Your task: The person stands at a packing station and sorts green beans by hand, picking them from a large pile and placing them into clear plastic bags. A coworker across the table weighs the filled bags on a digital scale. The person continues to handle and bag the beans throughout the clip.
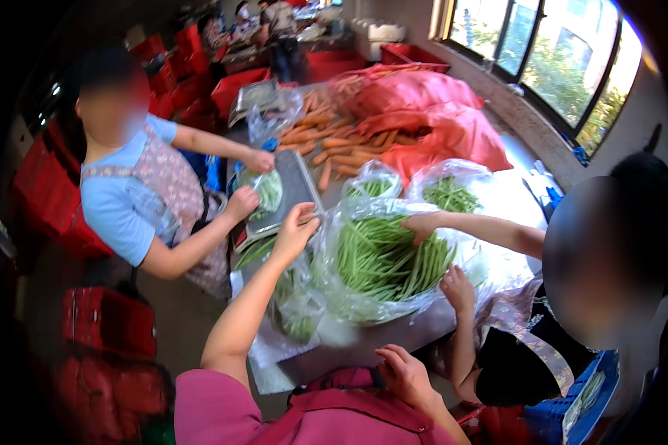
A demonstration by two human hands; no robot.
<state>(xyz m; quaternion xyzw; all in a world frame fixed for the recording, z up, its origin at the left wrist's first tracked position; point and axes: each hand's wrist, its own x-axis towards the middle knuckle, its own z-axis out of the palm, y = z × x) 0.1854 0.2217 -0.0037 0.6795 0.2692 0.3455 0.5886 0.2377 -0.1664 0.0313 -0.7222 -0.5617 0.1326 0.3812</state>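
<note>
My left hand (295,231) reaches out over the table between the scale and a big clear plastic bag (325,256) of green beans (382,252). Its fingers are apart and slightly bent, with nothing seen in them. Close to my body, at the table's near edge, my right hand (407,377) is raised with loosely curled, parted fingers and no visible object. At the left, a co-worker's hands (246,199) hold a small bag of green beans (266,191) over the flat scale (298,189). Another person's hands (424,227) are at the big bag, one on the beans.
Loose carrots (341,148) and red mesh sacks (423,111) cover the table's far side. Smaller bean bags (453,194) stand behind the big one. Red crates (107,322) are on the floor at left; a blue crate (583,397) is at lower right. Windows (549,59) line the right wall.
</note>
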